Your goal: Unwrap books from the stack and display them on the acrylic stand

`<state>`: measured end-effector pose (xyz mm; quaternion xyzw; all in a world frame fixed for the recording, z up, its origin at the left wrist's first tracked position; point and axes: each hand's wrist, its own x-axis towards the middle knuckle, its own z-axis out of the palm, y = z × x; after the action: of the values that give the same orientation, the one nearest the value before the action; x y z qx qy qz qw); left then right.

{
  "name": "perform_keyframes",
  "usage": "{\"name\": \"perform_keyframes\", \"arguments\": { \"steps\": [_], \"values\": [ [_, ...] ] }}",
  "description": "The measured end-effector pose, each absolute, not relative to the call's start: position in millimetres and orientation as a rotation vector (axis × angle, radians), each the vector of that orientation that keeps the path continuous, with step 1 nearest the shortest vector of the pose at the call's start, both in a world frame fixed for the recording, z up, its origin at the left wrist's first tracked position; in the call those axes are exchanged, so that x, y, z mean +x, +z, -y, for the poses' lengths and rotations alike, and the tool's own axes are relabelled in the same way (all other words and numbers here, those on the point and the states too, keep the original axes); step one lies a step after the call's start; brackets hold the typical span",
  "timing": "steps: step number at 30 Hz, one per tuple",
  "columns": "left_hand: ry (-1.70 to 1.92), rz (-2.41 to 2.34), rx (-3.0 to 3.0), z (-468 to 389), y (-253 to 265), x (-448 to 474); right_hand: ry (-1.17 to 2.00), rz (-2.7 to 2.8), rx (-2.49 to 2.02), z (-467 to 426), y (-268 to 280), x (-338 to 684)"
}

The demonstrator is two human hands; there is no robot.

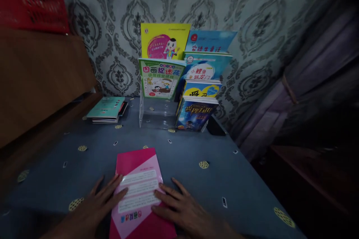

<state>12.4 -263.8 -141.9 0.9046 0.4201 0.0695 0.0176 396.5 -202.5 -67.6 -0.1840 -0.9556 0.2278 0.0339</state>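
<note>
A thin pink book (137, 158) lies flat on the table in front of me, its printed text upside down from where I look. My left hand (102, 203) rests along the book's left edge, fingers stretched and spread over the cover. On the opposite edge, my right hand (182, 207) lies with its fingers apart, their tips on the cover. Neither hand is wrapped around the book. Beyond it stands a clear book rack (157, 121), holding a green picture book (161, 80), a yellow book (165, 39) and several others in tiers.
Left of the rack is a small book stack (105, 108) with a teal cover on top. A dark flat object (215, 127) lies right of the rack. A wooden cabinet (42, 82) bearing a red basket (33, 2) borders the left; a tied curtain (294, 78) hangs at right.
</note>
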Motion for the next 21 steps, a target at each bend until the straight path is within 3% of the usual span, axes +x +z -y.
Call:
{"name": "perform_keyframes", "arguments": {
  "steps": [7, 14, 21],
  "values": [
    [0.266, -1.363, 2.909, 273.2, -134.8, 30.4, 0.428, 2.863, -0.438, 208.7, -73.0, 405.1],
    [0.596, -1.386, 2.745, 267.4, -105.2, 27.3, 0.622, 2.610, -0.486, 204.2, -93.3, 411.6],
    [1.160, -1.196, 2.103, 222.7, -57.1, 55.1, 0.779, 2.089, -0.525, 156.7, -96.0, 383.8]
  ]
}}
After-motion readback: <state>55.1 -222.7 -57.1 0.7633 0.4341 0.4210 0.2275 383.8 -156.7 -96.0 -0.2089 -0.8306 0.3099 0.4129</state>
